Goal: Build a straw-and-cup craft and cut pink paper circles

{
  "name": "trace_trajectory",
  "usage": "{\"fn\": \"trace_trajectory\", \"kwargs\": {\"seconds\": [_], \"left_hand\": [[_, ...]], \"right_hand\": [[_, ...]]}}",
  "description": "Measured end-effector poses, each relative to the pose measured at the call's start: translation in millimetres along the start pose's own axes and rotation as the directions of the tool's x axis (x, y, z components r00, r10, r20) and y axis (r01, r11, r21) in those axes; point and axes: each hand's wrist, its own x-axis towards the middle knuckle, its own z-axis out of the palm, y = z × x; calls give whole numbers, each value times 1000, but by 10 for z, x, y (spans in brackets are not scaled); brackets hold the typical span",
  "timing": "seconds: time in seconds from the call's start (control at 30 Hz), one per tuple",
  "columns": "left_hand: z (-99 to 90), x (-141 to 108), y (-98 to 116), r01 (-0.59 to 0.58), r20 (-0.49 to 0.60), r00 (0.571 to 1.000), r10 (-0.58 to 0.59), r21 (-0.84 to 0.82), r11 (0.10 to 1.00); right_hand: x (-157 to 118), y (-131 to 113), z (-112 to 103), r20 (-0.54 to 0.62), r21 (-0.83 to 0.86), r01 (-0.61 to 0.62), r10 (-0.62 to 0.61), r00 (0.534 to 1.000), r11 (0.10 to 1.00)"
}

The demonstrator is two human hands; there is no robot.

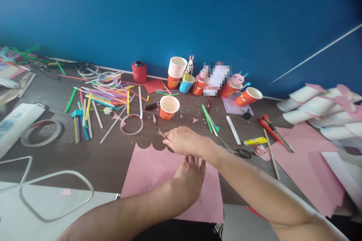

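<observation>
A pink sheet of paper (pixel 147 184) with a scalloped far edge lies at the table's near side. My left hand (pixel 192 177) rests on it with its fingers stretched forward, partly under my right wrist. Above the sheet's far edge, my right hand (pixel 181 140) crosses over and is closed around a slim pen-like tool (pixel 161 133), whose tip points to the left. An orange paper cup (pixel 169 107) stands upright just beyond my right hand. Between the cup and a clear tape roll (pixel 131 124) lies a small pen cap (pixel 154 119).
Loose coloured straws (pixel 110 94) and a white tape roll (pixel 41 133) lie left. Stacked cups (pixel 177 71) stand by the blue wall. Scissors (pixel 243 153), a glue stick (pixel 255 141), an orange cutter (pixel 273 130) and pink paper (pixel 305 162) lie right, near white paper rolls (pixel 308 101).
</observation>
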Motion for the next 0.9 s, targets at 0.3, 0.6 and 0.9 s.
{"fn": "trace_trajectory", "kwargs": {"seconds": [0.3, 0.6, 0.9], "left_hand": [[-124, 37, -50, 10, 62, 998, -6, -62, 998], [-447, 102, -284, -18, -111, 994, -11, -256, 967], [-401, -57, -1372, 304, -315, 854, -414, -345, 888]], "right_hand": [[-377, 211, -82, -419, 364, -94, 253, 872, 926], [-676, 328, 226, -563, 730, 84, 528, 635, 678], [-1062, 347, 442, -450, 863, 60, 711, 540, 502]]}}
